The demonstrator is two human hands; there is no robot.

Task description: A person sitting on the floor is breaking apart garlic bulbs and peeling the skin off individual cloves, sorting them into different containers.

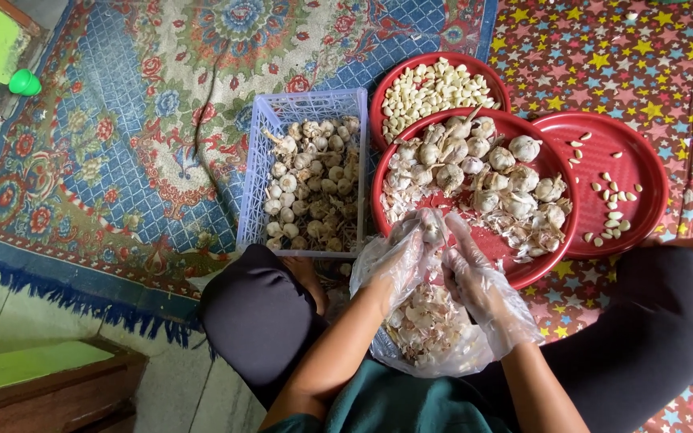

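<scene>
My left hand (399,256) and right hand (475,277), both in clear plastic gloves, pinch one garlic bulb (431,228) between them. Peel bag (431,333) at 6 o'clock; red tray (523,273) of bulbs at 12; lilac basket (254,184) at 10.

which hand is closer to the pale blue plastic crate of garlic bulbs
Left. The left hand in its clear glove is beside the crate; the right hand is farther off, over the red tray.
</scene>
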